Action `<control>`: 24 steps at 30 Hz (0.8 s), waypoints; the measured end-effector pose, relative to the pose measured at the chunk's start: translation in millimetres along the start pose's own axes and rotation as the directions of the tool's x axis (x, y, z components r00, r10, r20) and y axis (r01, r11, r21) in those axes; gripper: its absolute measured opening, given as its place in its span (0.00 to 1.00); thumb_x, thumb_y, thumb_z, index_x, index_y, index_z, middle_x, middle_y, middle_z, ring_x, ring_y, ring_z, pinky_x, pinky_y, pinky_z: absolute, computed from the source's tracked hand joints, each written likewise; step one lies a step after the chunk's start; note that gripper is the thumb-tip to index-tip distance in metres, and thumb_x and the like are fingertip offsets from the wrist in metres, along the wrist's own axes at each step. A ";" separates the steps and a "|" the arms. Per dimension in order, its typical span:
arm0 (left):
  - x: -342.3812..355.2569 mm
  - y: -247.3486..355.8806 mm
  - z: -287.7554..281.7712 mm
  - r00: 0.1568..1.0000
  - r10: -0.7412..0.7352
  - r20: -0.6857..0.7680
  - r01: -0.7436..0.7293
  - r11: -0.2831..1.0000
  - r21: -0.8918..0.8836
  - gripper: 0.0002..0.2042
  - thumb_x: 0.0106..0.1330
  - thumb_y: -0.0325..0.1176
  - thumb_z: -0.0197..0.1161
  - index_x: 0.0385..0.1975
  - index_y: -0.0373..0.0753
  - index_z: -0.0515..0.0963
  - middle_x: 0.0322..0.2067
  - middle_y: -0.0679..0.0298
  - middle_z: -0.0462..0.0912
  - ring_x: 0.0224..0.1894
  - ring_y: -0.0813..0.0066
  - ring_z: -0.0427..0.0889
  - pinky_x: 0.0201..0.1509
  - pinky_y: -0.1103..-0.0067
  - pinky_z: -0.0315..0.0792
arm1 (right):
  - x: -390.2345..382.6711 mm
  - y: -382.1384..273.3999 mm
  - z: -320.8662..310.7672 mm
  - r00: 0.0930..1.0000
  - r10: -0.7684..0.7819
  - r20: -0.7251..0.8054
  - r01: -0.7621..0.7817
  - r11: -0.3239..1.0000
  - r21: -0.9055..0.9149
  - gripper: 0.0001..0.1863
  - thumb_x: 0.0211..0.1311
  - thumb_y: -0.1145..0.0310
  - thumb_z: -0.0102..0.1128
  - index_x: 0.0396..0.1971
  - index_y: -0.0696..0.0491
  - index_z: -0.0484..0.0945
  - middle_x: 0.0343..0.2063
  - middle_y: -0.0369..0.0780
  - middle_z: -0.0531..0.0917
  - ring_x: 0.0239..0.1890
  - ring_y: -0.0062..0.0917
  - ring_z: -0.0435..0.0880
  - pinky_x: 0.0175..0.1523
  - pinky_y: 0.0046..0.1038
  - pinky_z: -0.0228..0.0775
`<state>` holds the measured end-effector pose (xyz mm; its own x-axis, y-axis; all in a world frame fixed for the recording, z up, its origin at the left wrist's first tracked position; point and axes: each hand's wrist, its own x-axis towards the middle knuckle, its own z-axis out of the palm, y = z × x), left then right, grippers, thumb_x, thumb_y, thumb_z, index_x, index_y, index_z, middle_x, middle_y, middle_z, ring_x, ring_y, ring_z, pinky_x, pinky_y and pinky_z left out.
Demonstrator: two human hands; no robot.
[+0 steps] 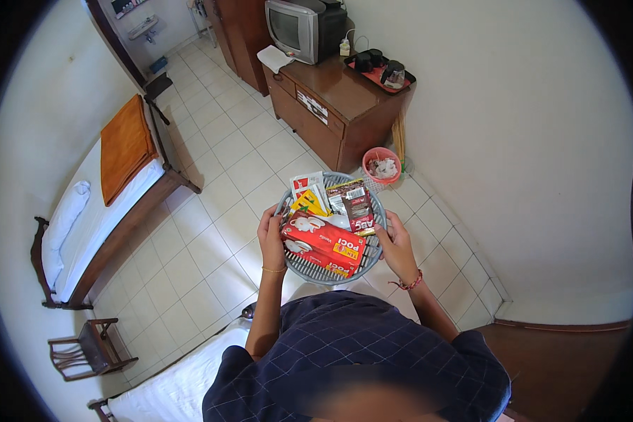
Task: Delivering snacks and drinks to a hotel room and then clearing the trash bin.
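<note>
Over the tiled floor point(211, 211), mid-room: grey round basket point(299, 266) held level at chest height, loaded. Red box point(323, 244) lies near side, dark sachet point(359, 205) and yellow packets point(309, 204) far side. Left hand point(271, 239), right hand point(397, 246) fingers curled tight on opposite rims. Basket filled, not set down on wooden counter point(337, 91) yet.

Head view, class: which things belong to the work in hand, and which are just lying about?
In hand:
round grey plastic basket
red rectangular box
brown sachets
left hand
right hand

Lying about:
grey boxy television
small pink plastic bin
wooden chair
</note>
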<state>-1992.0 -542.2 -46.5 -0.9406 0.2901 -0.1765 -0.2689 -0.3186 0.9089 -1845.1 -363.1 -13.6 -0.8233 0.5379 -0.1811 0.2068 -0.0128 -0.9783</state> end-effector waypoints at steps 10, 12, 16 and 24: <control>85.2 -35.5 27.6 0.997 -0.064 -0.042 0.063 0.997 -0.037 0.12 0.59 0.29 0.45 0.39 0.31 0.70 0.31 0.64 0.75 0.32 0.82 0.72 0.38 0.86 0.67 | 95.9 13.9 -15.0 0.999 0.032 0.009 -0.032 0.999 -0.041 0.16 0.59 0.70 0.46 0.46 0.57 0.62 0.20 0.35 0.77 0.14 0.09 0.67 0.17 0.14 0.57; 105.5 -45.2 33.8 0.996 -0.062 -0.061 0.061 0.998 -0.007 0.12 0.59 0.30 0.45 0.39 0.31 0.70 0.31 0.62 0.75 0.32 0.80 0.73 0.38 0.86 0.68 | 123.2 24.0 -18.2 0.999 0.028 0.027 -0.027 0.998 -0.065 0.16 0.59 0.71 0.46 0.46 0.58 0.62 0.21 0.35 0.77 0.16 0.09 0.68 0.18 0.15 0.59; 169.0 -53.9 64.1 0.995 -0.025 -0.096 0.025 1.000 0.001 0.13 0.58 0.31 0.45 0.39 0.31 0.69 0.33 0.60 0.76 0.34 0.78 0.75 0.40 0.84 0.68 | 204.4 26.9 -29.3 0.998 -0.036 0.053 0.038 0.998 -0.048 0.16 0.60 0.69 0.45 0.48 0.55 0.62 0.21 0.32 0.76 0.14 0.07 0.68 0.15 0.11 0.57; 317.4 -49.7 110.7 0.999 -0.003 -0.044 0.007 0.997 0.076 0.13 0.60 0.31 0.44 0.38 0.31 0.71 0.31 0.64 0.74 0.33 0.82 0.71 0.39 0.86 0.65 | 348.3 20.3 -30.3 0.999 -0.032 -0.022 0.032 0.999 -0.009 0.14 0.61 0.69 0.43 0.45 0.57 0.64 0.18 0.33 0.74 0.14 0.10 0.68 0.17 0.15 0.59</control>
<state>-2254.2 -334.4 -105.9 -0.9479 0.2510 -0.1961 -0.2585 -0.2468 0.9340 -2111.7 -150.4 -93.5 -0.8177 0.5566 -0.1470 0.1848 0.0118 -0.9827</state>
